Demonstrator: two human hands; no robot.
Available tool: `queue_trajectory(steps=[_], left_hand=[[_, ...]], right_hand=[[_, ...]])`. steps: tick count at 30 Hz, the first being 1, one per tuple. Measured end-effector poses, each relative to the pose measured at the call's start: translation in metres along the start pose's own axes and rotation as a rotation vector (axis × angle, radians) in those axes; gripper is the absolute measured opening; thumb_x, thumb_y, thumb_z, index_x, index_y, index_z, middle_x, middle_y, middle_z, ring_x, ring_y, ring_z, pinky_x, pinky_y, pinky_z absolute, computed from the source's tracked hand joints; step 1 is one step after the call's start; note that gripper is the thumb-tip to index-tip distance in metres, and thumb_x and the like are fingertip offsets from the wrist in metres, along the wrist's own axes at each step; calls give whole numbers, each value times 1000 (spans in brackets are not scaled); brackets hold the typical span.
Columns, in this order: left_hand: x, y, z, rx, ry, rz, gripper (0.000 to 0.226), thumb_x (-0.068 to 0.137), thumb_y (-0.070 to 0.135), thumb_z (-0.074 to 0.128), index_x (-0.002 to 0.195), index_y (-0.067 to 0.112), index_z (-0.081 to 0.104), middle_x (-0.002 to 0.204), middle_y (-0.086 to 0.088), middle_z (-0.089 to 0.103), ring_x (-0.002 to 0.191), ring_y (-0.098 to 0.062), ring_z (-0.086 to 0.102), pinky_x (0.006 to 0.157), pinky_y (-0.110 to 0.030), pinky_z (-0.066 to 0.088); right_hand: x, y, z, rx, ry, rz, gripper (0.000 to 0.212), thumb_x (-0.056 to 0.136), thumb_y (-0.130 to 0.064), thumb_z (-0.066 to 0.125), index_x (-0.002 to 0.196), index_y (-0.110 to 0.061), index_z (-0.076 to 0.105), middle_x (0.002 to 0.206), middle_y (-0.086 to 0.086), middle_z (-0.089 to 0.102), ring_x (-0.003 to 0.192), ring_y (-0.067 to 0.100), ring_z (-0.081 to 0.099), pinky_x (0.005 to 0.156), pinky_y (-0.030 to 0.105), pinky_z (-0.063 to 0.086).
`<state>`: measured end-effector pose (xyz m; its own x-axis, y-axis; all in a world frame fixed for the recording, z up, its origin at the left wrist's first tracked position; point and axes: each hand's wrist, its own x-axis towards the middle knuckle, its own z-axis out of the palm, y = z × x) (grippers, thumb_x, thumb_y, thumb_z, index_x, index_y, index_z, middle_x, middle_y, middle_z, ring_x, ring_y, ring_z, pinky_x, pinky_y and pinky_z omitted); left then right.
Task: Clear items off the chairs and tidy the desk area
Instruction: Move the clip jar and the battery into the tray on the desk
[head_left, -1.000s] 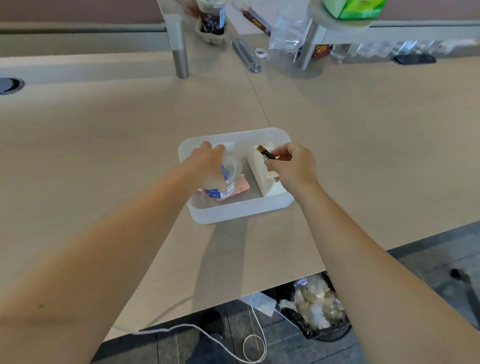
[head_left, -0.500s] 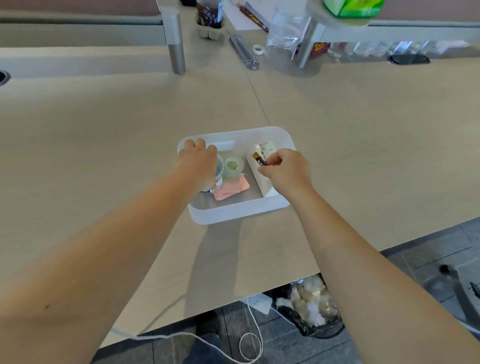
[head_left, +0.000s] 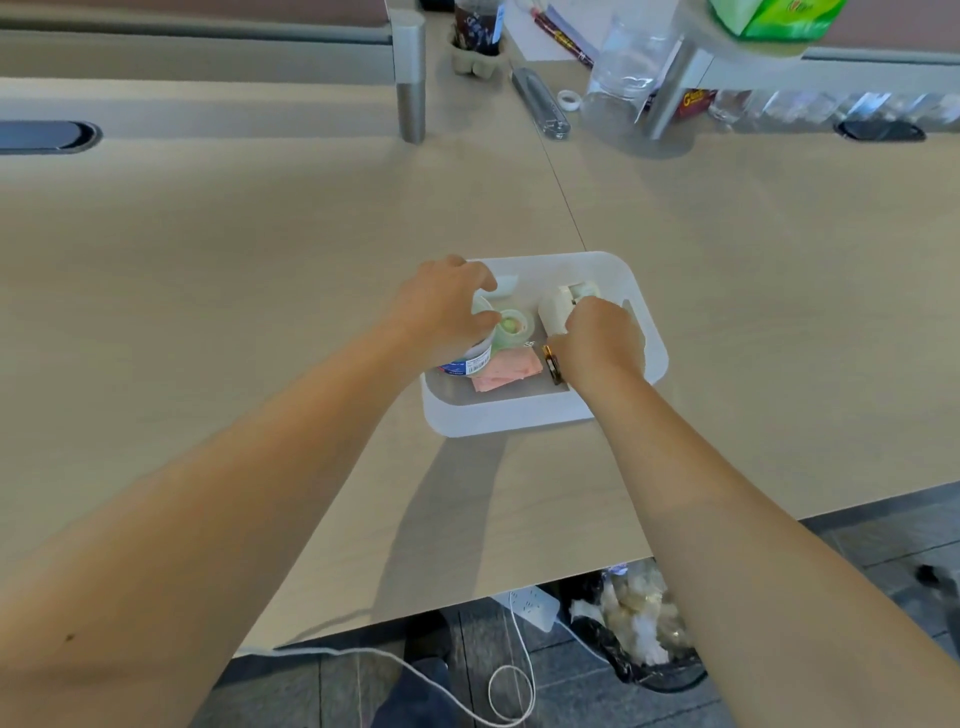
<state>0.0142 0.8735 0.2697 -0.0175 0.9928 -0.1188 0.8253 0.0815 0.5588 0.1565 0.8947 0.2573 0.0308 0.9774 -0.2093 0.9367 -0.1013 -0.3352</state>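
A white plastic tray (head_left: 647, 364) sat near the desk edge w/ a blue-labelled tub (head_left: 470, 361), tape roll (head_left: 514, 325), pink packet (head_left: 506, 370), white box (head_left: 558, 306) & small dark stick (head_left: 552, 365) inside.

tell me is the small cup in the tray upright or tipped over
Tipped. The cup leans in the left hand, its labelled side showing, inside the white tray.

Matt wood-grain desk (head_left: 260, 270) (smooth), translucent frosted plastic tray (head_left: 519, 415).
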Motion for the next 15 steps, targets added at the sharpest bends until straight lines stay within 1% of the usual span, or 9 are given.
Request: queue_trajectory(steps=[1, 2, 3, 6, 8, 10, 12, 15], left_hand=[[-2, -1, 0, -25, 14, -3, 36, 86, 17, 53, 121, 11, 52, 131, -9, 49, 124, -26, 42, 101, -34, 36], [-4, -1, 1, -59, 31, -8, 34, 86, 17, 54, 119, 11, 54, 129, -9, 51, 122, -25, 44, 99, -33, 36], [-6, 0, 1, -99, 51, -13, 32, 86, 17, 54, 117, 11, 55, 128, -8, 52, 120, -24, 46, 97, -30, 37], [-15, 7, -1, -240, 129, -51, 26, 87, 16, 53, 112, 9, 58, 120, -4, 58, 108, -21, 53, 89, -25, 38], [-23, 15, -4, -340, 173, -85, 24, 88, 14, 52, 109, 8, 60, 106, 0, 60, 92, -19, 52, 83, -26, 38], [-34, 21, -8, -411, 216, -96, 22, 87, 12, 51, 107, 6, 61, 96, 3, 56, 88, -15, 49, 83, -28, 39], [-48, 25, -10, -442, 274, -106, 21, 87, 10, 52, 104, 4, 62, 93, 3, 55, 88, -14, 50, 85, -29, 41], [-80, 28, -9, -466, 386, -146, 18, 86, 7, 53, 100, 2, 63, 84, 3, 56, 85, -16, 50, 82, -29, 41]], right_hand=[[-2, 0, -4, 41, 11, -13, 10, 87, -7, 47, 81, -3, 55, 77, 6, 50, 85, 30, 47, 70, 30, 34], [-3, 2, -6, 95, 21, -18, 13, 87, -8, 47, 93, -3, 57, 86, 6, 51, 86, 29, 47, 69, 30, 33], [-6, 2, -9, 149, 30, -27, 15, 87, -10, 48, 97, -5, 57, 89, 5, 51, 85, 26, 47, 68, 30, 33], [-15, 4, -17, 353, 43, -69, 7, 83, -10, 48, 81, -14, 54, 85, -2, 55, 81, 19, 49, 66, 28, 35], [-22, 2, -23, 530, 31, -94, 13, 81, -9, 51, 70, -15, 52, 75, -4, 55, 79, 18, 52, 62, 25, 38], [-32, -2, -30, 655, 13, -138, 24, 80, -7, 53, 61, -22, 48, 67, -9, 52, 76, 19, 53, 58, 20, 39], [-44, -5, -36, 718, -15, -201, 28, 80, -6, 55, 60, -24, 47, 67, -10, 51, 76, 19, 53, 59, 18, 39], [-64, -8, -39, 743, -75, -313, 28, 80, -6, 56, 62, -25, 47, 67, -8, 52, 76, 19, 53, 62, 22, 41]])
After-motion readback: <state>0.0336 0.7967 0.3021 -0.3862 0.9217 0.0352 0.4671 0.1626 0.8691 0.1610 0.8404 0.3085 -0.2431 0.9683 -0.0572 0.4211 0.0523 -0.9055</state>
